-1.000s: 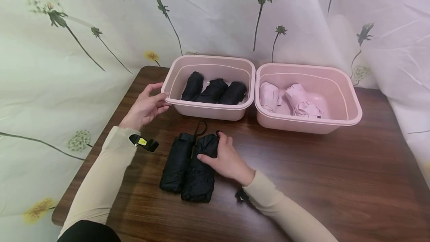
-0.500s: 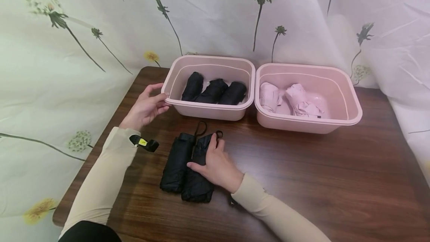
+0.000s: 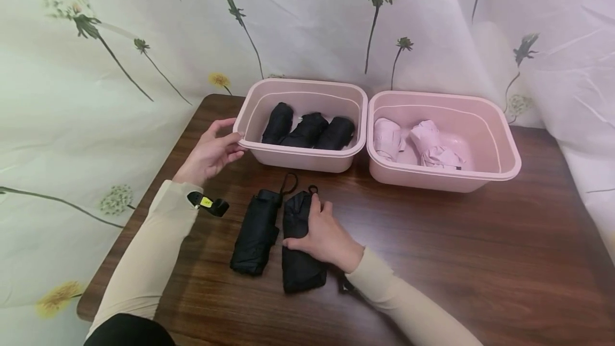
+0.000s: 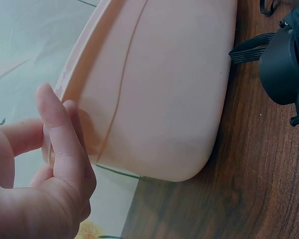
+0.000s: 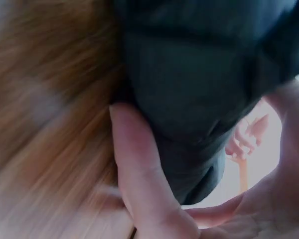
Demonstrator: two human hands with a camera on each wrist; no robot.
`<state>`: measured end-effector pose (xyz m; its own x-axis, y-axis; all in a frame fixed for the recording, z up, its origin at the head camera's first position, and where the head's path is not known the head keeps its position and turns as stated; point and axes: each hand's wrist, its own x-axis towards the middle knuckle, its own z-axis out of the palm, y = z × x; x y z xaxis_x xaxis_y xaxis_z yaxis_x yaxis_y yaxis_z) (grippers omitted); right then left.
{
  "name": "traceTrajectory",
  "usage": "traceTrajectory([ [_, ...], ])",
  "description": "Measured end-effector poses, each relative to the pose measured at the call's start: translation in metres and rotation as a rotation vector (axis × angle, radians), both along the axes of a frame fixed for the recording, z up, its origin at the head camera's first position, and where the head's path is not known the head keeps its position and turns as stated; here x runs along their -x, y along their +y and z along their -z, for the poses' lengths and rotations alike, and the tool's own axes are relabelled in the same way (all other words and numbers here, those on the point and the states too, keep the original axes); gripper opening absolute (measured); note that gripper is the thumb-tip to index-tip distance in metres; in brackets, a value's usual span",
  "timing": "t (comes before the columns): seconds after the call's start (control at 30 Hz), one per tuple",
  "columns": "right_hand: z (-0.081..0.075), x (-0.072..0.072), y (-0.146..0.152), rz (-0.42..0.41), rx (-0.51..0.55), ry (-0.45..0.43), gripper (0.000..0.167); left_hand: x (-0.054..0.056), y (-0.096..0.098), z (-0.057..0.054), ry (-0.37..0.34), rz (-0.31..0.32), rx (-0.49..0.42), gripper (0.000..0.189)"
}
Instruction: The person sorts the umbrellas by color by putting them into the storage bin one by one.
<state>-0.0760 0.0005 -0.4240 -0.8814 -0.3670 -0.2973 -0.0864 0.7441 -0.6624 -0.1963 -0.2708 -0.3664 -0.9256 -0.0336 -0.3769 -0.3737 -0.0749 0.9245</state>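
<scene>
My left hand (image 3: 209, 152) pinches the near-left corner rim of the left pink plastic bin (image 3: 307, 159); the left wrist view shows thumb and fingers either side of that rim (image 4: 65, 82). Several black folded umbrellas are in sight. My right hand (image 3: 331, 236) grips one black folded umbrella (image 3: 299, 268) in front of the bins, its thumb across the near side in the right wrist view. Left of it and apart lies another black umbrella (image 3: 254, 234), its strap loop toward the bin. Inside the left bin rest 3 more black umbrellas (image 3: 307, 130).
A second pink bin (image 3: 442, 180) stands against the left one on the right, with 2 pale pink folded umbrellas (image 3: 386, 138) inside. Both bins sit at the back of a brown wooden table (image 3: 456, 260), before a flower-printed cloth (image 3: 307, 25).
My right hand has closed round the right-hand umbrella and shifted it rightward, opening a gap between it and the other black umbrella. The left hand has stayed on the bin rim.
</scene>
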Motion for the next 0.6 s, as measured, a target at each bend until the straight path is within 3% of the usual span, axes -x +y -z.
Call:
traceTrajectory([
  [0.3,-0.003,0.001,0.035,-0.025,-0.109,0.005,0.103,-0.001,0.001,-0.001,0.002,0.003,0.019,0.057],
  [0.6,-0.002,0.004,0.054,-0.012,-0.111,-0.066,0.103,-0.002,-0.001,-0.002,0.001,-0.001,0.01,0.058],
])
